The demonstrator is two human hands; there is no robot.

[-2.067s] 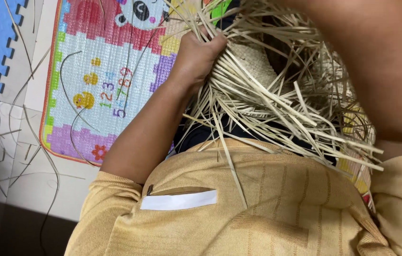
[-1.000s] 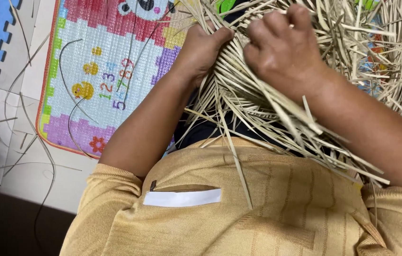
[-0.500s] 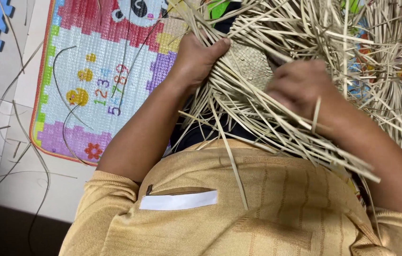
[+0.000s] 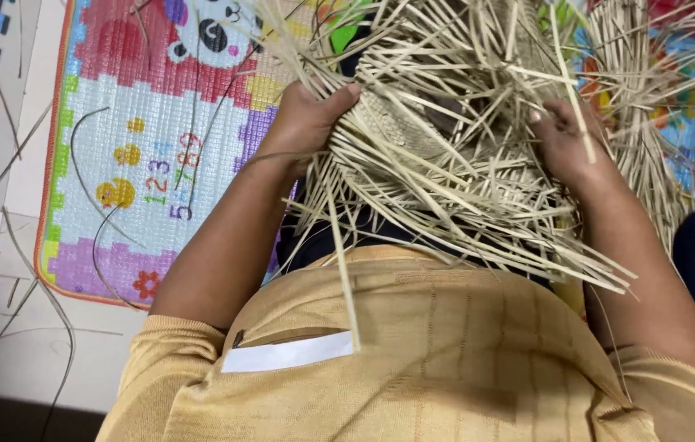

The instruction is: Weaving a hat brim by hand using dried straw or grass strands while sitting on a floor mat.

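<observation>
A half-woven straw piece (image 4: pixel 401 123) sits in the upper middle of the frame, its loose pale strips (image 4: pixel 478 213) fanning out in all directions over the person's lap. The left hand (image 4: pixel 308 115) is closed around its left edge, fingers curled into the strips. The right hand (image 4: pixel 564 139) pinches strips at its right side. Beneath lies a colourful play mat (image 4: pixel 130 123) at upper left, with stray strips scattered across it.

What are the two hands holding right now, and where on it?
Both grip the woven straw piece: left hand on its left edge among loose strands, right hand on its right side.
</observation>
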